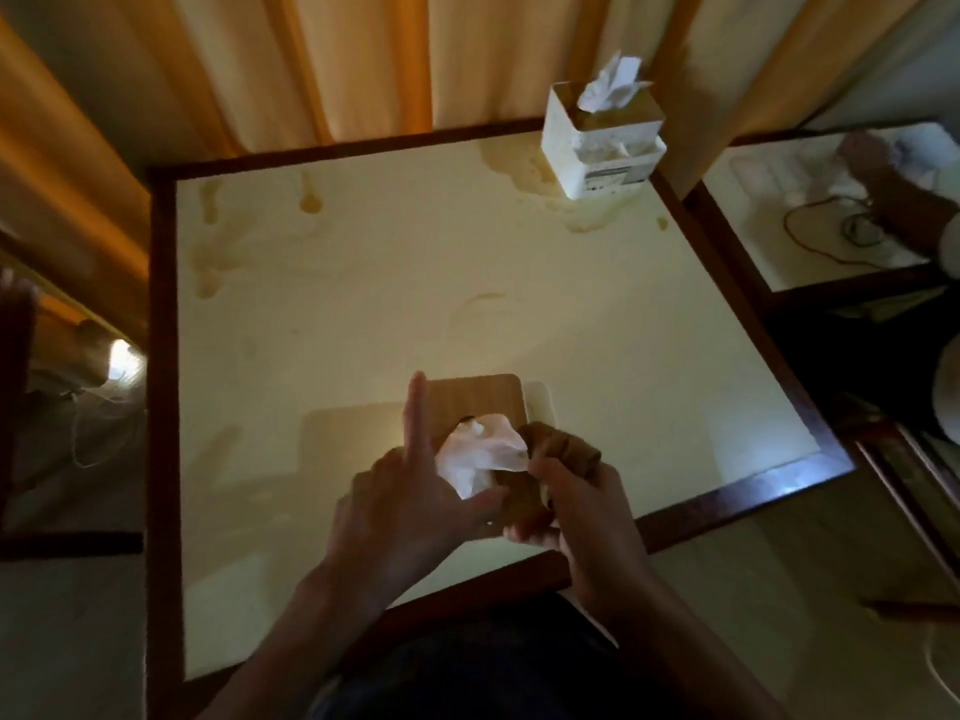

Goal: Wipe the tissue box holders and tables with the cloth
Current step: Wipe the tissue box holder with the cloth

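Near the front edge of the table point(363, 283) stands a tissue box holder point(475, 402) with a wood-grain lid, a white tissue point(480, 454) puffing up out of its slot. The left hand point(400, 511) rests against the holder's left side, its forefinger stretched straight up along the lid and its thumb reaching across toward the tissue; the other fingers are hidden, so how firmly it grips cannot be told. The right hand point(571, 504) is curled tight around a brown cloth point(563, 452), bunched at the holder's right side and touching it beside the tissue.

The table has a pale cream top inside a dark wooden frame, and the top carries yellowish stains (thickest toward the far edge and the left side). At the far right corner stands 1 more holder, a white tissue box point(602, 142) with tissue sticking out of the top. Orange curtains point(322, 59) hang behind the table. To the right, a second table point(810, 236) of the same make carries a thin cord, and another person's arm point(904, 200) reaches over it.
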The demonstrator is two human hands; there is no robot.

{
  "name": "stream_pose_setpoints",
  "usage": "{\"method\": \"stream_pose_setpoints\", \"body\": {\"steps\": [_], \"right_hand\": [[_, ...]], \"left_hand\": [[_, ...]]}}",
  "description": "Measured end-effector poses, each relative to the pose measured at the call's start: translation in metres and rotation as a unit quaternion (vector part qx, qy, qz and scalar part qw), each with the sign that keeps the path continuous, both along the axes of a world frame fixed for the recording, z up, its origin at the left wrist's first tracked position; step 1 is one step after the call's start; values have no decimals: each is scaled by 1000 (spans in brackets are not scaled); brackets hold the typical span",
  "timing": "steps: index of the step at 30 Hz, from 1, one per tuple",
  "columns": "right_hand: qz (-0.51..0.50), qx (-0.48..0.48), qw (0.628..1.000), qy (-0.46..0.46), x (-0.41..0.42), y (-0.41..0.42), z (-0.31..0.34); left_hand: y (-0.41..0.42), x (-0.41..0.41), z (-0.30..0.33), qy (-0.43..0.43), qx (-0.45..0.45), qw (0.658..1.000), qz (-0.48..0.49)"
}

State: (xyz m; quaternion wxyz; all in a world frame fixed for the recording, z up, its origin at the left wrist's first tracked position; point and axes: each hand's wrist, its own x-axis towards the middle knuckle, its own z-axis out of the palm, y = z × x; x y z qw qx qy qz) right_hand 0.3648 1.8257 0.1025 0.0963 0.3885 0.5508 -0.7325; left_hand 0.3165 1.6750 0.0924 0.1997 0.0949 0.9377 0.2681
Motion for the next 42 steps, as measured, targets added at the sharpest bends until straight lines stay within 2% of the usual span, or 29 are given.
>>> {"method": "stream_pose_setpoints", "body": {"steps": [2,6,10,12,14,17,20,25,27,30,33,38,42], "right_hand": [[24,14,999,-42,-1,8,1],[71,39,992,-93,6,20,-4],[24,-57,989,-132,10,19,-6],[21,-117,981,-152,5,18,-4],[26,-146,976,-161,-2,16,0],[31,-115,983,-138,-16,9,-1],[87,-70,983,-147,-15,-7,-8],[224,-33,953,-202,1,1,-3],[258,-59,943,-202,-3,10,5],[231,-79,946,-214,-23,6,6],[215,-52,945,-242,-31,-5,-3],[328,-55,901,-278,-16,9,4],[304,-38,919,-249,-35,16,6]], "left_hand": [[-12,-10,17,-1,-36,998,-50],[-18,-47,30,68,-56,983,-162],[-4,-72,7,55,-125,949,-286],[-5,-69,-11,32,-148,936,-318],[-11,-58,-23,44,-174,922,-342],[-20,-42,-30,77,-194,922,-325],[-28,-26,-36,107,-184,934,-288],[-37,-7,-41,96,-159,952,-241],[-38,-8,-43,103,-152,954,-238],[-40,-8,-45,97,-140,955,-242],[-39,-7,-41,76,-143,958,-236],[-38,-7,-36,54,-139,961,-235],[-40,-8,-41,84,-112,966,-218]]}}
